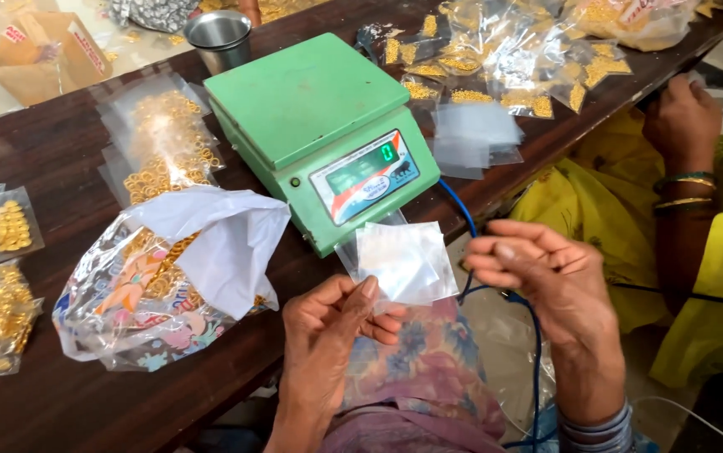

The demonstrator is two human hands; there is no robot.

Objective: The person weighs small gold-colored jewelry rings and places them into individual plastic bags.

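Just pinched, clear pouch [403, 262], left hand [332, 323]

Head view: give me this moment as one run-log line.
left hand: pinching small clear pouch | right hand: open beside pouch | green scale: platform bare | big bag of gold rings: open on table

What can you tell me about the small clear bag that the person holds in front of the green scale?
The small clear bag is a flat, square pouch of thin, see-through plastic, slightly glossy, and it looks empty. It is held up in the air, just before the front edge of the green scale and above the person's lap. The left hand pinches its lower edge between thumb and fingers. The right hand is at its right edge; whether it touches is unclear. It seems to be more than one sheet or bag, overlapping.
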